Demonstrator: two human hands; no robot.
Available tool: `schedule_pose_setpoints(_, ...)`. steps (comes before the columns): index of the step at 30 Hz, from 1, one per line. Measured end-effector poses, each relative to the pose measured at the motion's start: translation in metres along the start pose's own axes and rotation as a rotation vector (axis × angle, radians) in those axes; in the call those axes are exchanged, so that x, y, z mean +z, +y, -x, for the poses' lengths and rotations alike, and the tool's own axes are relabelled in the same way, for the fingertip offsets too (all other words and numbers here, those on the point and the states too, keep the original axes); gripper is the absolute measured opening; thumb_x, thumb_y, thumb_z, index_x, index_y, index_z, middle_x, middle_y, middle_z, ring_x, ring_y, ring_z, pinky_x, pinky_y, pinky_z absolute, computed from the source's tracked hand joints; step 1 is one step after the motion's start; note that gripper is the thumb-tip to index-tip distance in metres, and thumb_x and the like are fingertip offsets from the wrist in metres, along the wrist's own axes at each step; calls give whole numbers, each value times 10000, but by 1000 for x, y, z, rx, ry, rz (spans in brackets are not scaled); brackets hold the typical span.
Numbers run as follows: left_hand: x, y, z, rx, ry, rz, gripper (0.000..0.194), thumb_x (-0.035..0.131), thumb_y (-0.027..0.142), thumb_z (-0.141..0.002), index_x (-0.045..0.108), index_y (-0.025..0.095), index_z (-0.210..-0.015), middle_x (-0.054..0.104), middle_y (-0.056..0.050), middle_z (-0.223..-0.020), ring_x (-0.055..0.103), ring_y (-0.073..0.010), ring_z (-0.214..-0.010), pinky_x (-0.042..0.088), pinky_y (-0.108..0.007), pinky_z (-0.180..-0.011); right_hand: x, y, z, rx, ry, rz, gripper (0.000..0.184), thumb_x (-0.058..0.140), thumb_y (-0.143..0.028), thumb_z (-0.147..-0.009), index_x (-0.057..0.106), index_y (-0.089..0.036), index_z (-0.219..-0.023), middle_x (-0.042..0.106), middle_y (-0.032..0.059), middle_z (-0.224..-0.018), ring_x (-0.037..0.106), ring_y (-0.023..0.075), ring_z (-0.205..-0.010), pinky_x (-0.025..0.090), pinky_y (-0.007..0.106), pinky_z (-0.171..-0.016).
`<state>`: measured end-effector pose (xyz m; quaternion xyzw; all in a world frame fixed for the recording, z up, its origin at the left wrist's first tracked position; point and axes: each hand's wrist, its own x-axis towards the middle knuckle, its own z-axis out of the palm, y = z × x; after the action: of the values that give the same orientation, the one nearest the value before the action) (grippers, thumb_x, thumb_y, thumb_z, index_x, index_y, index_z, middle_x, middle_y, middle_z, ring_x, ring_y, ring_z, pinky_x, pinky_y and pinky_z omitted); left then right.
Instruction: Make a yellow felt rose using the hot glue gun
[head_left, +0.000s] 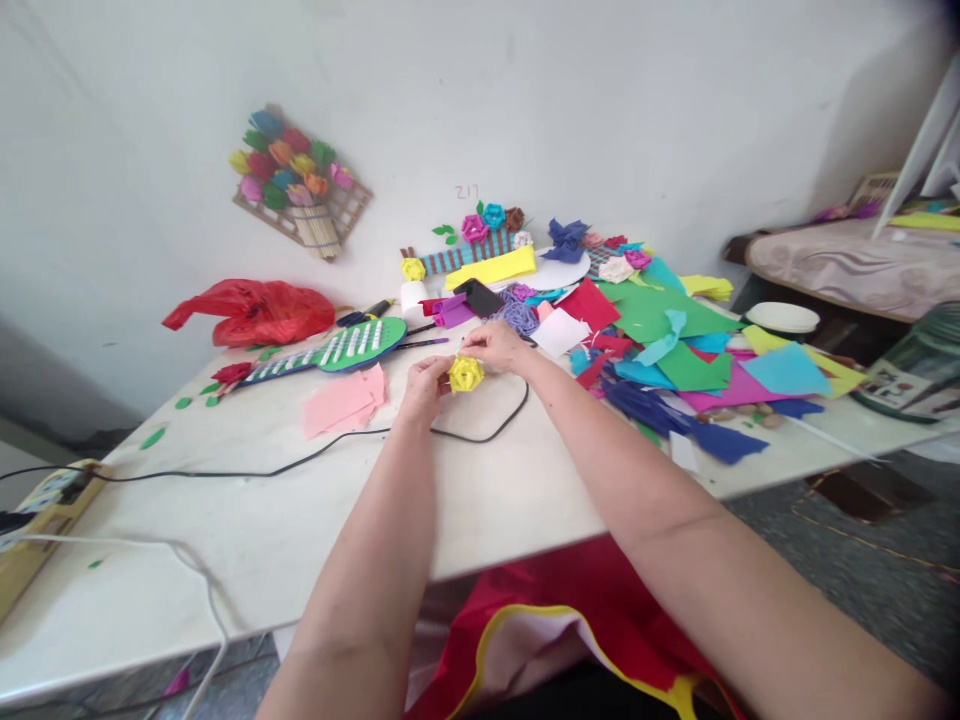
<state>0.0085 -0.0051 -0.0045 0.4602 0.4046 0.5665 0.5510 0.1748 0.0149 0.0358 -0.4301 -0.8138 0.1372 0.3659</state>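
Observation:
A yellow paper flower (466, 374) is held between my two hands above the white table (517, 500). My left hand (426, 385) is closed on its left side, the fingers bent against the petals. At its upper edge, the fingers of my right hand (491, 345) pinch together by the petals; a small pale bit shows at their tips. Just beyond my hands lie a dark phone (480, 298), purple paper (454, 311) and a bundle of purple cord (519, 312). To the left rest pink paper squares (343, 402).
Several coloured papers (660, 325) are heaped on the right. A green guitar-shaped craft (360, 345) and a red plastic bag (262, 312) sit at the left. A black cable (277, 468) crosses the table from a power strip (45, 520). A glass jar (919, 370) stands far right.

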Motion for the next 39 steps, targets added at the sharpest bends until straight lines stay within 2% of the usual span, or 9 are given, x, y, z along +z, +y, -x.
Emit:
schedule_pose_setpoints(6,1,2,0,-43,-19,28,286,781,337,-465,660,154,-649,659,-40,-618,606,-174,-555,478,-290,-536,-2,-6,2,25,-37,-15,151,680,-182,-776,815,-144,-832,763,33,-769,638,133,-727,382,221,-648)
schedule_pose_setpoints(16,3,6,1,-85,-25,79,188,701,248,-512,661,132,-655,658,-35,-615,609,-162,-555,466,-265,-537,-1,-8,3,41,-22,14,146,688,-199,-785,819,-173,-843,769,17,-787,637,130,-731,382,221,-650)
schedule_pose_setpoints(22,5,8,0,-148,38,92,136,654,238,-562,642,137,-652,641,-47,-584,639,-197,-590,458,-271,-531,0,-9,3,34,-42,25,156,675,-197,-793,817,-163,-847,768,25,-793,636,131,-750,380,224,-663)
schedule_pose_setpoints(32,5,15,6,-82,-25,14,168,703,250,-481,627,144,-587,590,-10,-554,551,-143,-519,408,-246,-498,2,-10,2,51,-41,-20,157,654,-197,-792,794,-125,-789,733,21,-729,599,116,-701,362,216,-632)
schedule_pose_setpoints(39,6,14,4,-69,52,-15,151,691,221,-445,600,148,-540,558,3,-534,525,-130,-503,401,-243,-498,1,-13,3,42,-44,-57,260,597,-243,-829,731,-118,-645,642,-4,-581,544,102,-610,360,218,-617)
